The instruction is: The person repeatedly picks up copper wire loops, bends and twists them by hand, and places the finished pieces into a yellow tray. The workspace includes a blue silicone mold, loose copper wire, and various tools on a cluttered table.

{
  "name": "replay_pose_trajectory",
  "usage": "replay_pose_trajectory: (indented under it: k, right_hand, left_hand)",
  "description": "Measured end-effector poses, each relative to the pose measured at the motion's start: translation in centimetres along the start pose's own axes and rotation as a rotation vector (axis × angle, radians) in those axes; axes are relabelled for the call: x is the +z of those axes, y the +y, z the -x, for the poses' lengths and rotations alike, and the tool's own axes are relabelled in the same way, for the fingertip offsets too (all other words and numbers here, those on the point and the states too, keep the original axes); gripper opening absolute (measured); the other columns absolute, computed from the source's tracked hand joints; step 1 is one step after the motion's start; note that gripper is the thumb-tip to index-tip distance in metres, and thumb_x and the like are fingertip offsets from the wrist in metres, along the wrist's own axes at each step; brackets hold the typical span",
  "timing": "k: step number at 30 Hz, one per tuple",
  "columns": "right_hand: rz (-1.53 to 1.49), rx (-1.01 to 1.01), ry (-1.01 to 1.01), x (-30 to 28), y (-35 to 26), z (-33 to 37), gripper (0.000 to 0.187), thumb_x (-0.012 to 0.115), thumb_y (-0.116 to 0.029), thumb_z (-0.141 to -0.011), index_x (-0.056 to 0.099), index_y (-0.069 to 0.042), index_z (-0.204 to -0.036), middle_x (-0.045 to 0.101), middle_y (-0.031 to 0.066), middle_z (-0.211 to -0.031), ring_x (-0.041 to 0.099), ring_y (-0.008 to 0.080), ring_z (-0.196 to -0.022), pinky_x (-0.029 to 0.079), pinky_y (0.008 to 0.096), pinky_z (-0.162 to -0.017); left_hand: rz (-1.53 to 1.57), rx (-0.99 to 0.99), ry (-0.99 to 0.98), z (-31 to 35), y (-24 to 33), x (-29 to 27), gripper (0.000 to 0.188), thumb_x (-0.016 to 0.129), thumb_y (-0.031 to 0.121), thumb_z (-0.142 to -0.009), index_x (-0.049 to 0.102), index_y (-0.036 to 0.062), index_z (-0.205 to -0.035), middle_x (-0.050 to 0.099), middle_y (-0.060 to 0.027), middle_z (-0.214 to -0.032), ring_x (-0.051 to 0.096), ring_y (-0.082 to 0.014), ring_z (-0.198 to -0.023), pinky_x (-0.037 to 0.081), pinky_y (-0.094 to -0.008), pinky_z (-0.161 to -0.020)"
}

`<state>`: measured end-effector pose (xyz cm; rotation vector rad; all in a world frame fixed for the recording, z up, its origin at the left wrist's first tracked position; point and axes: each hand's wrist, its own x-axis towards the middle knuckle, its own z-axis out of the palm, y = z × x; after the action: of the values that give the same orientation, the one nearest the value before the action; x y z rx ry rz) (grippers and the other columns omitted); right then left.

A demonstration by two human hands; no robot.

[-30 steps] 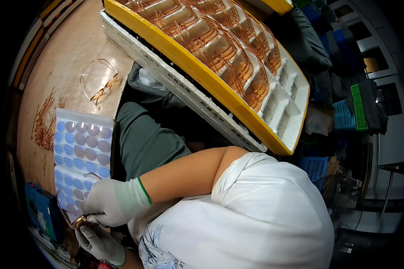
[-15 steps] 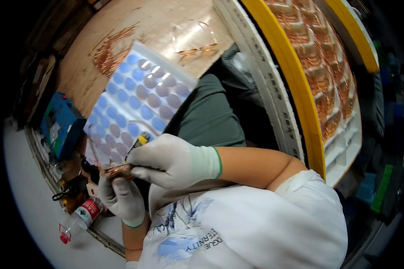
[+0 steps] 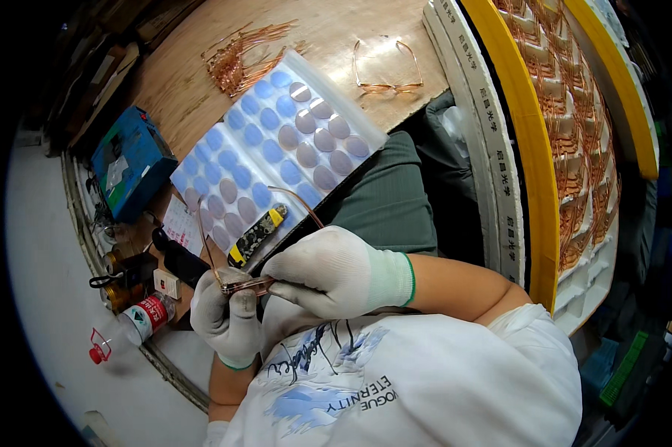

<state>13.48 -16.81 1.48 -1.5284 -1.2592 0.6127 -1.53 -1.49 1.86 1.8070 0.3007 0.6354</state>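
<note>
A copper-coloured pair of eyeglasses is held low in front of my chest, its temples spread and pointing away from me. My left hand, in a white knit glove, pinches one end of the frame front between thumb and fingers. My right hand, gloved the same way, grips the other end, so much of the front is hidden. Just beyond lies a yellow and black-patterned utility knife, on clear sheets of round lenses, some bluish, some brownish.
On the wooden table are a heap of copper-coloured frames and another pair of glasses. To the left are a blue case, a small white box and a plastic bottle. White trays of frames stand right.
The view has shifted, so the table things sit further right. The glasses' temples and the whole knife now show clearly beyond my hands. Both hands still grip the frame.
</note>
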Motion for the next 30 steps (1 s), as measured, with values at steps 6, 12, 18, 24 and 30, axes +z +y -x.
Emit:
replay_pose_trajectory:
  k: [6,12,18,24,30]
  right_hand:
    - [0.002,0.073,0.092,0.8,-0.7,-0.3,0.015,0.065,-0.020,-0.092,0.064,-0.005,-0.094,0.063,0.0162,-0.071,0.066,0.0387,-0.069,0.053,0.0467,-0.063]
    - [0.075,0.069,0.084,0.7,-0.8,-0.3,0.018,0.067,-0.012,-0.092,0.068,-0.003,-0.107,0.064,0.0170,-0.076,0.065,0.0390,-0.070,0.052,0.0432,-0.063]
    - [-0.035,0.030,0.135,0.4,0.0,-0.8,0.013,0.066,-0.017,-0.093,0.064,-0.005,-0.092,0.061,0.0167,-0.071,0.065,0.0390,-0.068,0.052,0.0455,-0.062]
    - [-0.078,0.033,0.015,-2.3,2.2,-1.8,0.015,0.067,-0.016,-0.092,0.063,-0.003,-0.097,0.062,0.0179,-0.073,0.065,0.0409,-0.072,0.053,0.0462,-0.065]
    - [0.071,0.322,-0.120,-7.0,4.8,-2.9,0.025,0.060,-0.003,-0.088,0.064,0.000,-0.112,0.065,0.0211,-0.084,0.066,0.0421,-0.082,0.053,0.0486,-0.073]
  left_hand:
    - [-0.192,-0.042,0.051,-0.1,1.2,0.6,0.018,0.059,0.009,-0.101,0.067,-0.0039,-0.091,0.059,-0.0030,-0.087,0.052,-0.0093,-0.075,0.040,-0.0237,-0.067]
    - [-0.130,-0.036,-0.007,-0.4,0.1,0.2,0.014,0.060,0.010,-0.102,0.067,-0.0030,-0.103,0.062,-0.0023,-0.092,0.055,-0.0083,-0.083,0.044,-0.0236,-0.074]
    - [0.047,-0.104,-0.024,-1.0,0.1,0.4,0.014,0.074,0.006,-0.090,0.071,-0.0021,-0.101,0.066,-0.0064,-0.086,0.056,-0.0071,-0.069,0.042,-0.0210,-0.061]
    - [-0.100,-0.104,-0.062,-2.6,-1.0,1.2,0.018,0.078,0.011,-0.087,0.073,-0.0007,-0.100,0.065,-0.0045,-0.081,0.050,-0.0071,-0.058,0.038,-0.0228,-0.053]
    - [-0.016,-0.191,-0.274,-9.1,-2.8,4.7,0.017,0.077,0.008,-0.086,0.073,-0.0011,-0.100,0.068,-0.0085,-0.080,0.059,-0.0106,-0.064,0.044,-0.0240,-0.057]
